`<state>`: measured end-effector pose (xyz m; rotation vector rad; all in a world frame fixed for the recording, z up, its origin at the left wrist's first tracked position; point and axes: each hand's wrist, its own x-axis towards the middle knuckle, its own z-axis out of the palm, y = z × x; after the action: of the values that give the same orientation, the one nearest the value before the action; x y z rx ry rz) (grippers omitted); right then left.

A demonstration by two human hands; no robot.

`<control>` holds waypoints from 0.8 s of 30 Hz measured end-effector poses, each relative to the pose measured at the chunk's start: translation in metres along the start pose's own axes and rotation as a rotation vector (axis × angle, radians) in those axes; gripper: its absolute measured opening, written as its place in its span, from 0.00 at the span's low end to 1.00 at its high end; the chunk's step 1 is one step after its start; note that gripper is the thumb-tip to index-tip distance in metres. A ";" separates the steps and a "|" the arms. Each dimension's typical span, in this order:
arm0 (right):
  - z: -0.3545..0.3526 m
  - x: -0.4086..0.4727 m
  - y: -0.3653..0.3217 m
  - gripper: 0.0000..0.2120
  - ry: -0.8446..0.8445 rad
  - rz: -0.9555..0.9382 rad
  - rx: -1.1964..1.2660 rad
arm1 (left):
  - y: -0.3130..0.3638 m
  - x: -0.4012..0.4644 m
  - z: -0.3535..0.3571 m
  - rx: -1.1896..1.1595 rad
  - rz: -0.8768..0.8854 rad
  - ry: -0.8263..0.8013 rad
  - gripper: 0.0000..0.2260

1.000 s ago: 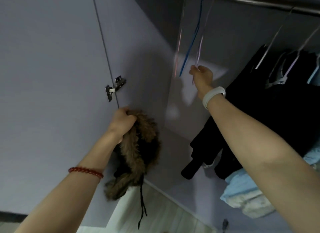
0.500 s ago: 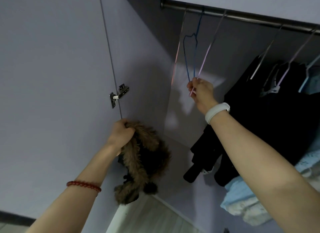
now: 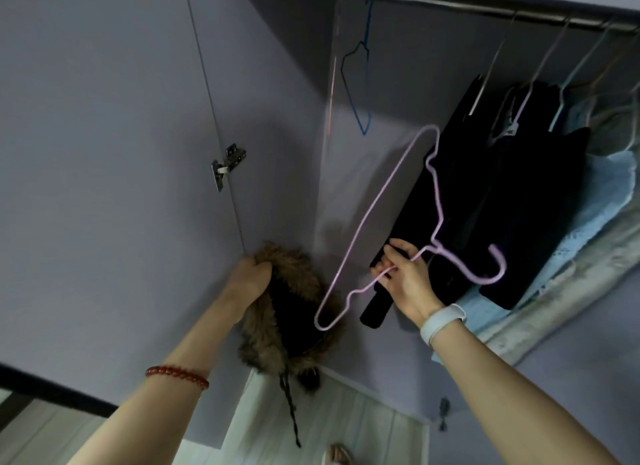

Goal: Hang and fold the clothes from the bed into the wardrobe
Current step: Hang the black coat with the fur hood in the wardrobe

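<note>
The left hand (image 3: 250, 278) grips the furry coat (image 3: 287, 312) down by the door (image 3: 104, 135). The right hand (image 3: 403, 280) pinches a pink hanger (image 3: 388, 201), off the rail (image 3: 467, 5). Dark clothes (image 3: 502, 201) hang behind.

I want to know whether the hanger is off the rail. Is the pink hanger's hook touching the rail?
Apart. The head view shows the pink hanger in the right hand, its hook far below the rail.

Two hands (image 3: 249, 277) (image 3: 405, 281), one pink hanger (image 3: 381, 201), one blue hanger (image 3: 360, 83), one fur-trimmed garment (image 3: 291, 312), one rail (image 3: 450, 4).
</note>
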<state>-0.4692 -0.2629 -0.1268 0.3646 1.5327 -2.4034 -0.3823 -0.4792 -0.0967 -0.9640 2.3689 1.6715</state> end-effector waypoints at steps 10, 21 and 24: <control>-0.034 -0.028 0.036 0.09 0.245 -0.317 -0.590 | -0.014 0.002 0.004 -0.082 -0.099 -0.103 0.13; 0.000 -0.026 0.027 0.12 0.393 -0.175 -0.402 | -0.008 -0.006 -0.006 -0.083 -0.018 -0.076 0.14; 0.012 -0.027 0.021 0.15 0.391 -0.157 -0.163 | -0.009 -0.006 -0.011 -0.076 -0.037 -0.086 0.14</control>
<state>-0.4374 -0.2797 -0.1298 0.7393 1.9742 -2.4010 -0.3695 -0.4878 -0.0967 -0.9222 2.2349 1.7640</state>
